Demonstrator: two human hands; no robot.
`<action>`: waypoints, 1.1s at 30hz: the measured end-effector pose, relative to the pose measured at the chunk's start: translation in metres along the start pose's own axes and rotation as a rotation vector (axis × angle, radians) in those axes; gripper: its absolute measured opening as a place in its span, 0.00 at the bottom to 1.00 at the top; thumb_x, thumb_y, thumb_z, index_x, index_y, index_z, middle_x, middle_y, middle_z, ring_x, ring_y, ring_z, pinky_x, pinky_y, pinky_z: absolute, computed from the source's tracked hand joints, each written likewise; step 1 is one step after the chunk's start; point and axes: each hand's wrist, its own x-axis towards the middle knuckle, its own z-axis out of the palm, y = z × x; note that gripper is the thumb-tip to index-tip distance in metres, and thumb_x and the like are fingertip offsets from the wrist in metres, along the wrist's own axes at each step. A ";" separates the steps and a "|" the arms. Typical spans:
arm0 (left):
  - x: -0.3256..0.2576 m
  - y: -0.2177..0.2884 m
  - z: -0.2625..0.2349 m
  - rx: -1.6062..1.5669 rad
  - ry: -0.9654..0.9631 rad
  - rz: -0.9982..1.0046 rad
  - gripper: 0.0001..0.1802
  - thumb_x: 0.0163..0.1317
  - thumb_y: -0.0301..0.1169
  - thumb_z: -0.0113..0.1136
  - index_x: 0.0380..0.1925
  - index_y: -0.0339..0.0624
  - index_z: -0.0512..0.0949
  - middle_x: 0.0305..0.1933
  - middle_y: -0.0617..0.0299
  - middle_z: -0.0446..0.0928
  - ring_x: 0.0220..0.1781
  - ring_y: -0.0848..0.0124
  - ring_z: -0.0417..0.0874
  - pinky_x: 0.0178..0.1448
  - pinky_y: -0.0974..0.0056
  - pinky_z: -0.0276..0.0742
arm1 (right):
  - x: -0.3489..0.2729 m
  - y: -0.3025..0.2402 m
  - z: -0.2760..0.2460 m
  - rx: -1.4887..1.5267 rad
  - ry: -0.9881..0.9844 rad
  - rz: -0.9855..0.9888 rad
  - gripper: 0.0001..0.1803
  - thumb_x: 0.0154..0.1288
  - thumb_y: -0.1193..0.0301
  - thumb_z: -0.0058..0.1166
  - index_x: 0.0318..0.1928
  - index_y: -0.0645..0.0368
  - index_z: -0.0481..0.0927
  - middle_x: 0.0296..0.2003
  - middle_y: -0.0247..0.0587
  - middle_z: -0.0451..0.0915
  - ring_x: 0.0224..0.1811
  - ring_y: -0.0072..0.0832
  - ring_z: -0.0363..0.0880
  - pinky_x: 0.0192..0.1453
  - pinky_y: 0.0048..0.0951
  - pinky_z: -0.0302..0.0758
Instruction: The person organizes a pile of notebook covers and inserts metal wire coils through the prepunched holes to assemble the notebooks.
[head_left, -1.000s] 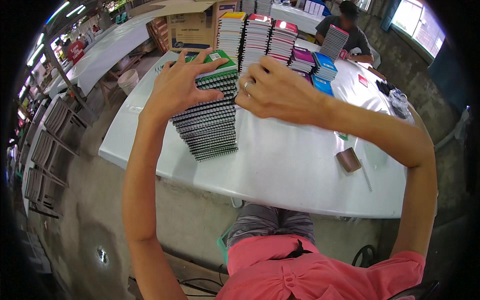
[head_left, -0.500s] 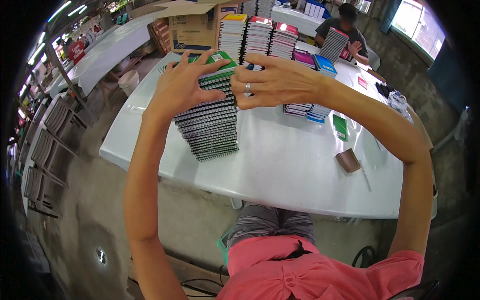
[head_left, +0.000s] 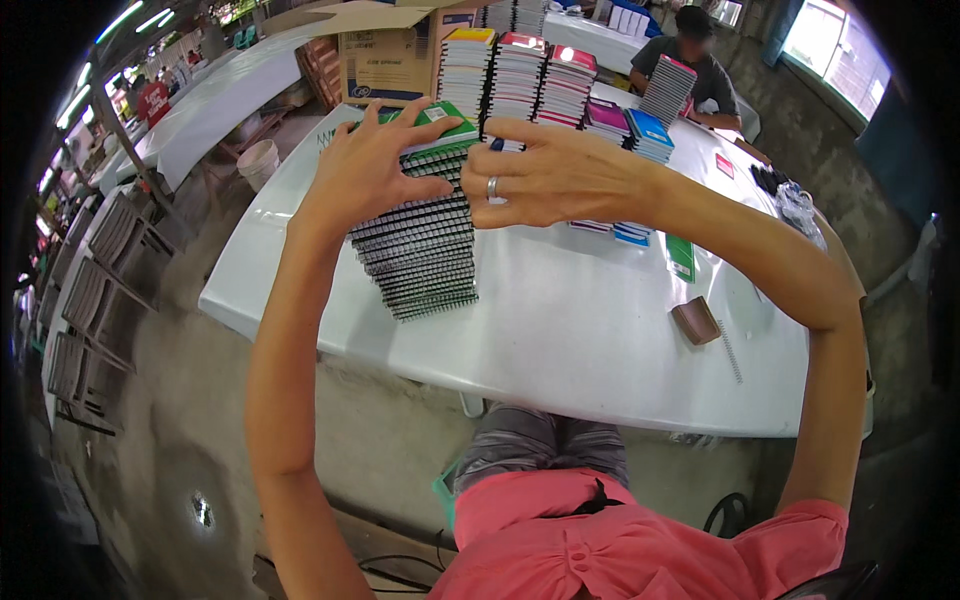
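Both the left hand and right hand rest spread-fingered on the tall spiral-notebook stack, apparently squaring it; loose notebooks beside that stack remain unstacked.

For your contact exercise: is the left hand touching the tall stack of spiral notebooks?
Touching. The head view shows the left hand spread flat on the stack of spiral notebooks, fingers on its green top cover.

The right hand hides the low notebook piles behind it. The stack of spiral notebooks probably has its top cover half hidden under the left hand.
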 end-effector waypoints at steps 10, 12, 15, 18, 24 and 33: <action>-0.005 0.005 -0.008 0.063 -0.029 -0.037 0.41 0.49 0.53 0.70 0.66 0.67 0.69 0.76 0.63 0.59 0.76 0.39 0.55 0.74 0.41 0.55 | 0.015 -0.036 -0.012 0.012 -0.232 0.194 0.09 0.54 0.68 0.57 0.36 0.49 0.73 0.39 0.28 0.75 0.50 0.27 0.73 0.57 0.33 0.69; -0.004 0.003 -0.007 0.050 -0.054 -0.053 0.42 0.48 0.53 0.70 0.67 0.67 0.69 0.77 0.63 0.58 0.75 0.39 0.56 0.74 0.40 0.54 | 0.040 -0.050 -0.030 0.075 -0.828 0.478 0.09 0.53 0.68 0.58 0.36 0.50 0.76 0.36 0.28 0.76 0.47 0.28 0.74 0.53 0.32 0.69; -0.002 0.007 -0.007 0.010 -0.050 -0.046 0.42 0.48 0.53 0.70 0.66 0.67 0.70 0.76 0.63 0.59 0.75 0.39 0.56 0.74 0.39 0.54 | 0.014 -0.027 -0.012 0.023 -0.429 0.358 0.10 0.53 0.69 0.58 0.36 0.49 0.74 0.39 0.29 0.74 0.48 0.25 0.72 0.56 0.33 0.68; 0.000 0.007 -0.007 0.038 -0.031 -0.029 0.41 0.49 0.51 0.70 0.66 0.66 0.70 0.76 0.62 0.59 0.75 0.40 0.56 0.74 0.39 0.54 | -0.002 -0.013 0.001 0.021 -0.002 0.182 0.12 0.53 0.70 0.58 0.37 0.47 0.69 0.42 0.29 0.72 0.52 0.24 0.71 0.59 0.33 0.67; -0.002 0.007 -0.008 -0.004 -0.056 -0.046 0.40 0.50 0.51 0.70 0.66 0.65 0.70 0.76 0.61 0.60 0.75 0.41 0.56 0.74 0.39 0.54 | -0.006 -0.010 0.025 -0.107 0.070 -0.021 0.12 0.56 0.69 0.55 0.37 0.46 0.65 0.43 0.28 0.71 0.53 0.23 0.70 0.60 0.33 0.67; -0.003 -0.003 -0.002 -0.007 -0.042 -0.035 0.41 0.50 0.52 0.69 0.67 0.68 0.69 0.76 0.62 0.60 0.75 0.39 0.56 0.74 0.39 0.54 | 0.030 -0.057 -0.014 -0.114 -0.488 0.415 0.07 0.55 0.67 0.56 0.36 0.48 0.76 0.36 0.28 0.75 0.43 0.27 0.74 0.47 0.31 0.69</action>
